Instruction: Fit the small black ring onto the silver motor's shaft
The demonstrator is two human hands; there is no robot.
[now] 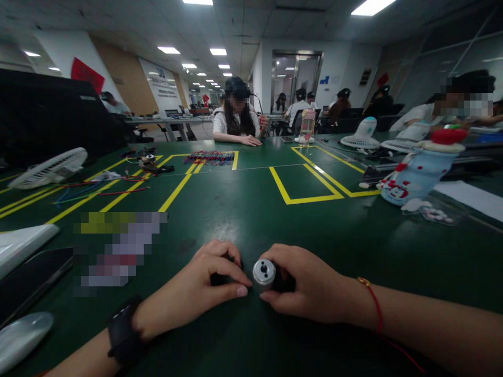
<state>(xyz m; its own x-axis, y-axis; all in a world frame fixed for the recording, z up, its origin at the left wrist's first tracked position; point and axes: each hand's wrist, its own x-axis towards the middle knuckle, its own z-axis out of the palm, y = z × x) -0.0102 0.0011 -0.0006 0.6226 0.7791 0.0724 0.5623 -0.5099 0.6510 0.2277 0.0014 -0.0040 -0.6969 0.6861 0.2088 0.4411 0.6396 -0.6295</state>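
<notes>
A short silver metal cylinder [264, 272], much like a small motor, stands upright on the dark green table. Its top face has a dark centre hole and smaller holes beside it. My right hand [302, 283] grips it from the right, thumb at the near side and fingers at the far side. Just left of it, my left hand [212, 275] is bent with thumb and index fingertips brought together. Anything between those tips is too small or hidden to make out. A dark watch [126, 332] is on the left wrist, a red cord bracelet [375, 303] on the right.
Ahead lie bundled coloured wires [210, 157]; loose wires [106, 183] are at left. Yellow tape [314, 199] marks the table. A blue bottle [418, 170] stands at right, a white mouse [25, 337] at lower left. A person [238, 115] sits opposite.
</notes>
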